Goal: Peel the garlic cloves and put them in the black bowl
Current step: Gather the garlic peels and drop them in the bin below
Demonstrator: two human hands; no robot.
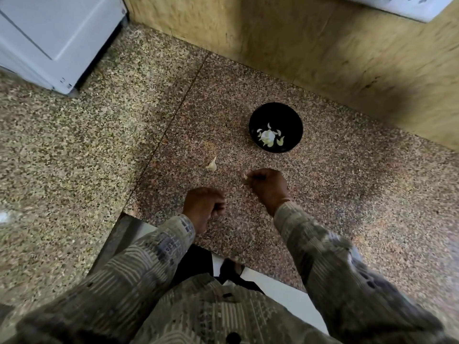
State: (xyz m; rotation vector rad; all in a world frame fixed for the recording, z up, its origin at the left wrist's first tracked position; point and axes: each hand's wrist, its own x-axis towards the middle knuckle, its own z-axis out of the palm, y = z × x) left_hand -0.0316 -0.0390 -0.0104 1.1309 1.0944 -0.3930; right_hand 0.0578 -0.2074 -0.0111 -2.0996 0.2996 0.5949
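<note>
Hands work garlic above a speckled granite surface [347, 207], centre frame.
The right hand [267, 186] pinches a small pale garlic clove [246, 177]; the left hand [203, 204] is curled, its contents impossible to tell. Nipping the skin at the clove's tip should peel it cleanly. Above right, the round black bowl [290, 117] holds several peeled white cloves [269, 139]; one loose garlic piece [211, 165] lies left of it.

The bowl [275, 112] stands on the bench [347, 194] toward the back, near the wall [323, 58], with cloves [269, 139] in it. A garlic piece [211, 165] lies before it, to the left. Nearer, the right hand [267, 186] pinches a clove bit [245, 177]. The left hand [202, 207] is left of it and nearer. An appliance [49, 33] stands far left, behind.
</note>
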